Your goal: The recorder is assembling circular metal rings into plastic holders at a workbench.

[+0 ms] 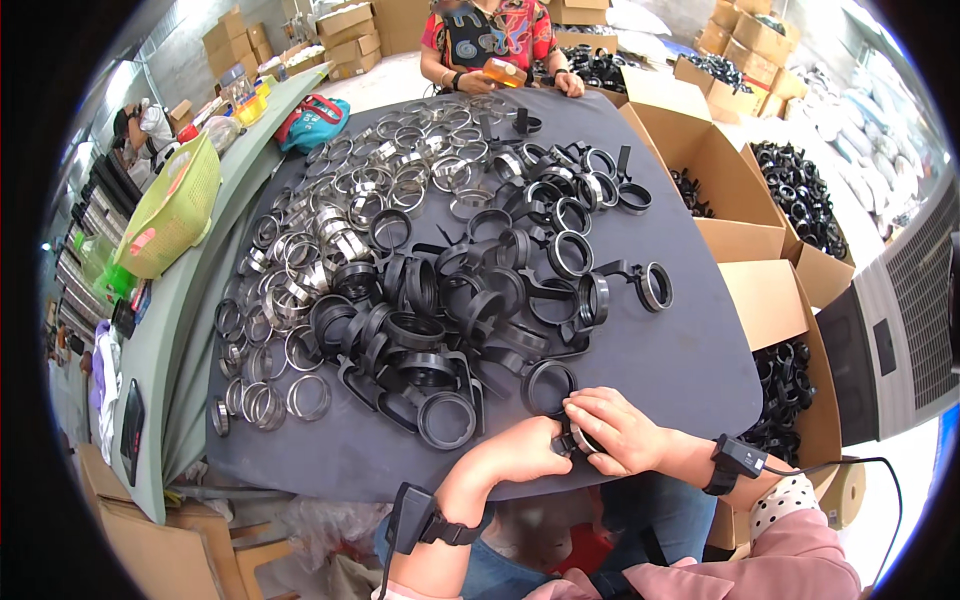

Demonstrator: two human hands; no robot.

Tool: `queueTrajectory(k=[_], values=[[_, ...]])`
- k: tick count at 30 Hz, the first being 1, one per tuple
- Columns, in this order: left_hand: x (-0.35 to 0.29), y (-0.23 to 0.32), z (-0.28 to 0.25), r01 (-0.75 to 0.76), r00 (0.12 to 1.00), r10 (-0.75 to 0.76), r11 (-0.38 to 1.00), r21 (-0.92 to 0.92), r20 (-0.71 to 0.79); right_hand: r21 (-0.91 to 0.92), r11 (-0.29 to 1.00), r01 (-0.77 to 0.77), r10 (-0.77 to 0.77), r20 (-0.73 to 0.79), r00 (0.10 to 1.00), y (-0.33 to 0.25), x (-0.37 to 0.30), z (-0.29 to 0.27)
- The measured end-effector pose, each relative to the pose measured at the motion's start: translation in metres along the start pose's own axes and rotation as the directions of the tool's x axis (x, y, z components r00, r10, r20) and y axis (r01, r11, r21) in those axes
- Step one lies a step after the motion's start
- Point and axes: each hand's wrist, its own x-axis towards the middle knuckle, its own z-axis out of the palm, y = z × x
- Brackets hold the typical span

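At the near edge of the dark table, my left hand [522, 452] is closed round the handle end of a black plastic ring [567, 441]. A silver rim shows on this ring. My right hand [618, 432] lies over its other side, fingers bent onto it. Part of the ring is hidden by my fingers. Just beyond my hands lies another black handled ring [549, 386]. A pile of black handled rings [415, 330] spreads to the left of it. Loose silver metal rings [330, 245] lie behind and left of that pile.
Several black rings with silver rims lie at the table's [690, 350] right. Open cardboard boxes [690, 150] of black parts line the right side. A green side table [190, 330] holds a yellow-green basket [172, 207]. Across the table, a person [490, 45] holds an orange object.
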Motion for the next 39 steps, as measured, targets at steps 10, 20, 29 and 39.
queueTrajectory(k=[10,20,29,39], values=[[0.0,-0.001,0.003,-0.01,1.0,0.009,0.999,-0.032,-0.008,0.044,0.997,-0.059,0.059,0.008,0.998,0.0,-0.005,0.002],[0.004,-0.003,-0.002,0.022,0.999,-0.021,1.0,-0.008,0.035,-0.031,0.998,-0.059,0.06,0.017,0.998,-0.009,0.002,0.008],[-0.001,0.024,-0.011,0.049,0.997,-0.047,0.998,-0.031,0.054,0.011,0.989,-0.149,0.15,-0.014,0.989,-0.007,-0.005,0.009],[-0.002,0.014,0.01,-0.07,0.994,0.041,0.954,-0.293,-0.106,-0.124,0.806,-0.578,0.481,-0.431,0.763,0.052,-0.086,-0.079]])
